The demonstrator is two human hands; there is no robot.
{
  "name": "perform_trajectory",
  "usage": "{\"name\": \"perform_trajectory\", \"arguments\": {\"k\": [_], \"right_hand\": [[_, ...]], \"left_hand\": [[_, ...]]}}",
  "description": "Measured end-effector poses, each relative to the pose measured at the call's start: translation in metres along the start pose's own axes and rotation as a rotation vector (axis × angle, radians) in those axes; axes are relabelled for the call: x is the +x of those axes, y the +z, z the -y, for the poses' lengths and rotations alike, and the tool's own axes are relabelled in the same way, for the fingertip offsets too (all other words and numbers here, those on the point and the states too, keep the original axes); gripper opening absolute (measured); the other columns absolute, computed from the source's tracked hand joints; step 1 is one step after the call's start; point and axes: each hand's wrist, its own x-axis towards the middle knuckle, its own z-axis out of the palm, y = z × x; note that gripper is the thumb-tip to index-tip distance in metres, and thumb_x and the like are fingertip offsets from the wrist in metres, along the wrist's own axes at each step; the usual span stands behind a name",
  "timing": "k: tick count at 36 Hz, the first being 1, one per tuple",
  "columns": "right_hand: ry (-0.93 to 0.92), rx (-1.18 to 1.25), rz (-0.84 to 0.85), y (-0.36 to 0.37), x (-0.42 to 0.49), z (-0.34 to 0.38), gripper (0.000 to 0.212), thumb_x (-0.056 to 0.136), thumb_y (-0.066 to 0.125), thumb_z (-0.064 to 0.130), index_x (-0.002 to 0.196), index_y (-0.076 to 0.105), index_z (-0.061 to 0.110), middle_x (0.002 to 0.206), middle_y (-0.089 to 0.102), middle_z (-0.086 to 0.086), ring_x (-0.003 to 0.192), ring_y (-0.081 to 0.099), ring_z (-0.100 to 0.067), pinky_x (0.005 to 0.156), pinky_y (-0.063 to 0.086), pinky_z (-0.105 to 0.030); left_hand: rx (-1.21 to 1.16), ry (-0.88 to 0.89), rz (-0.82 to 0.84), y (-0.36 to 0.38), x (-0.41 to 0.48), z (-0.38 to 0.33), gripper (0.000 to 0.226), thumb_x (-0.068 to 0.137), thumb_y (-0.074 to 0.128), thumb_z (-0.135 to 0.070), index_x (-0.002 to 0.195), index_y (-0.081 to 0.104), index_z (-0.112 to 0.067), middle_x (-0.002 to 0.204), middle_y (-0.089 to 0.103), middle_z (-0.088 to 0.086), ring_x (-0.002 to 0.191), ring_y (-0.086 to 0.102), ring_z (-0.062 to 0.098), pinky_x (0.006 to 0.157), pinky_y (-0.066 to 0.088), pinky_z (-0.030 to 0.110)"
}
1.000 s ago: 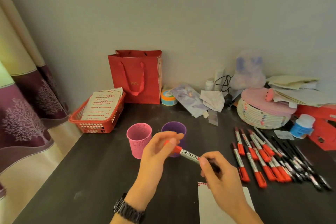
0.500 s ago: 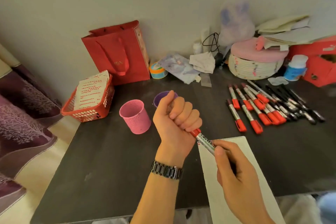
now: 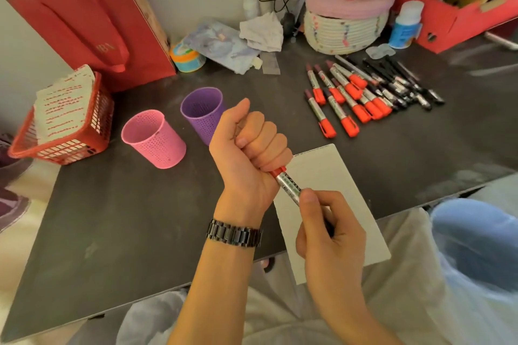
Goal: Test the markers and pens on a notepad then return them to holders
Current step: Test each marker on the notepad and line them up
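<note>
Marker (image 3: 287, 183), silver barrel w/ red cap, is held in mid-air btwn both hands, tilted, just over the left side of the white notepad (image 3: 339, 173). Left hand (image 3: 246, 148) is a fist, fingers curled tight round the red cap end, thumb up; metal wristwatch (image 3: 234, 232) on that wrist. Right hand (image 3: 328, 232) pinches the barrel's lower end btwn thumb and curled fingers. Notepad lies flat on the dark table (image 3: 112, 218), overhanging its near edge. Pink holder (image 3: 154, 140) and purple holder (image 3: 200, 115) stand upright side by side, left of the hands. Far right: row of markers and pens (image 3: 364, 92), red-capped ones to the left, black ones to the right. Red basket (image 3: 64, 131) w/ printed cards at the left edge, red paper bag (image 3: 92, 22) behind it.
</note>
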Motion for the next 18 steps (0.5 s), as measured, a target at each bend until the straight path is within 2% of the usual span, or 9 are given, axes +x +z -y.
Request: {"name": "perform_trajectory", "arguments": {"k": [5, 8, 11, 13, 15, 18], "right_hand": [[0.015, -0.083, 0.142, -0.004, 0.014, -0.002, 0.028, 0.086, 0.053, 0.057, 0.082, 0.065, 0.032, 0.052, 0.044, 0.012, 0.049, 0.039, -0.009, 0.048, 0.034, -0.018], [-0.014, -0.216, 0.28, -0.011, 0.033, -0.001, 0.022, 0.093, 0.057, 0.048, 0.083, 0.067, 0.032, 0.055, 0.051, 0.015, 0.052, 0.046, -0.006, 0.051, 0.037, -0.014], [-0.062, -0.321, 0.374, -0.019, 0.05, 0.003, 0.017, 0.094, 0.059, 0.044, 0.084, 0.069, 0.034, 0.061, 0.059, 0.013, 0.06, 0.056, -0.004, 0.059, 0.042, -0.011], [-0.09, -0.361, 0.387, -0.023, 0.062, 0.005, 0.009, 0.091, 0.064, 0.042, 0.089, 0.069, 0.035, 0.071, 0.066, 0.013, 0.07, 0.063, -0.008, 0.065, 0.044, -0.011], [-0.104, -0.389, 0.397, -0.027, 0.073, 0.008, 0.012, 0.087, 0.069, 0.045, 0.091, 0.065, 0.034, 0.075, 0.069, 0.01, 0.072, 0.065, -0.01, 0.064, 0.045, -0.011], [-0.08, -0.409, 0.455, -0.029, 0.087, 0.013, 0.028, 0.078, 0.07, 0.054, 0.092, 0.059, 0.033, 0.076, 0.072, 0.006, 0.068, 0.066, -0.01, 0.061, 0.047, -0.014]], "left_hand": [[0.056, 0.029, -0.045, -0.017, -0.003, -0.01, 0.052, 0.091, 0.049, -0.029, 0.042, 0.031, -0.023, 0.037, 0.023, -0.01, 0.033, 0.015, 0.006, 0.033, 0.013, 0.02], [0.143, 0.032, -0.116, -0.032, -0.006, -0.016, 0.05, 0.094, 0.047, -0.027, 0.046, 0.034, -0.021, 0.04, 0.025, -0.007, 0.036, 0.018, 0.008, 0.037, 0.017, 0.022], [0.499, 0.045, -0.142, -0.044, -0.014, -0.018, 0.041, 0.097, 0.047, -0.028, 0.061, 0.058, -0.013, 0.057, 0.053, 0.004, 0.049, 0.047, 0.017, 0.052, 0.044, 0.026], [0.811, 0.022, -0.129, -0.048, -0.02, -0.018, 0.036, 0.1, 0.046, -0.025, 0.081, 0.071, -0.008, 0.086, 0.072, 0.01, 0.075, 0.065, 0.025, 0.071, 0.056, 0.03], [1.043, -0.019, -0.117, -0.052, -0.026, -0.02, 0.033, 0.104, 0.044, -0.019, 0.099, 0.075, -0.009, 0.104, 0.074, 0.004, 0.095, 0.069, 0.023, 0.082, 0.057, 0.029], [1.2, -0.133, -0.076, -0.058, -0.033, -0.029, 0.034, 0.106, 0.041, -0.02, 0.11, 0.075, -0.021, 0.107, 0.074, -0.005, 0.099, 0.069, 0.02, 0.089, 0.056, 0.037]]}}
